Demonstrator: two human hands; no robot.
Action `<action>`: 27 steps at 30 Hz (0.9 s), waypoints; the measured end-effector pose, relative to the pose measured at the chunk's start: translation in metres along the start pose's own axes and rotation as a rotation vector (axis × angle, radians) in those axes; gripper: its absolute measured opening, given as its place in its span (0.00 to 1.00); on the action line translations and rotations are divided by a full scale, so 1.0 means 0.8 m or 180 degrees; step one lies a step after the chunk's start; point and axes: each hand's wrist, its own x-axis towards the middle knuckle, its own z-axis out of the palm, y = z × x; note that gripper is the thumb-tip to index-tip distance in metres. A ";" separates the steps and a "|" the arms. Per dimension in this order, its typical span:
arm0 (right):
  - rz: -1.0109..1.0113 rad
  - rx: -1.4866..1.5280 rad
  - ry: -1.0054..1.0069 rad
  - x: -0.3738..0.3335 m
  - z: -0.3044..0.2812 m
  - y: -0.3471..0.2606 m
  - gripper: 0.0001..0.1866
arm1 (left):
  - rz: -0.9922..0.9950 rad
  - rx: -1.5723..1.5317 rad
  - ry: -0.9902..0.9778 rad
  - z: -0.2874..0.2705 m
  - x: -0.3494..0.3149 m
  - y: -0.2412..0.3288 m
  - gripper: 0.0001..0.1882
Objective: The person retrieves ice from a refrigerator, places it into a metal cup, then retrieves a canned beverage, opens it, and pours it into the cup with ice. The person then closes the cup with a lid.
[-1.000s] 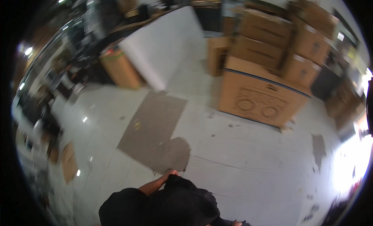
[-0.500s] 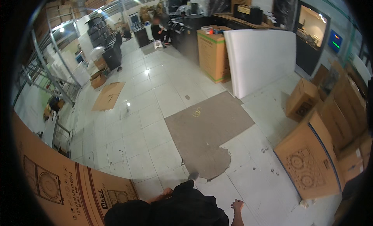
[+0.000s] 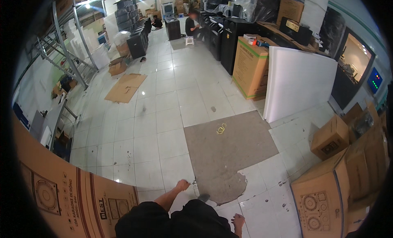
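My left hand (image 3: 183, 185) reaches forward over the white tiles, beside the near left edge of the grey-brown floor patch (image 3: 229, 152). Its fingers are curled in, and nothing shows in them. Lower and to the right, my right hand (image 3: 237, 220) hangs at my side over the tiles, fingers loosely bent and slightly apart, with nothing held. Between the hands are my dark-clothed legs (image 3: 196, 219), and one grey shoe (image 3: 203, 197) is at the patch's near edge. Neither hand touches any object.
Large speaker cartons stand close at left (image 3: 86, 201) and right (image 3: 317, 201). White foam sheets (image 3: 301, 82) lean by a tall carton (image 3: 249, 68). Flat cardboard (image 3: 125, 88) lies on the floor. Farther off are black cabinets (image 3: 137, 46) and a seated person (image 3: 191, 25).
My left hand has swung forward and up into fuller view. The right hand has shifted a little left and down. The view has tilted up, and the foam sheets now sit farther right.
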 end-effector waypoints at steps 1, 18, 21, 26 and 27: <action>0.0604 0.0379 0.0097 -0.013 -0.017 -0.017 0.22 | 0.0180 -0.0369 0.0285 -0.005 0.006 0.007 0.19; 0.0986 -0.1011 0.0622 -0.067 -0.051 0.137 0.18 | 0.0027 0.0094 -0.0276 0.117 -0.082 0.008 0.23; 0.0838 -0.1249 0.0518 -0.060 -0.043 0.146 0.17 | 0.0201 0.0336 -0.0214 0.102 -0.054 0.002 0.20; 0.0650 -0.1549 0.0463 -0.041 -0.042 0.193 0.16 | -0.0108 -0.0290 -0.0008 0.068 -0.040 0.028 0.20; 0.0597 -0.1607 0.0419 -0.034 -0.039 0.204 0.16 | -0.0167 -0.0335 0.0015 0.065 -0.040 0.026 0.20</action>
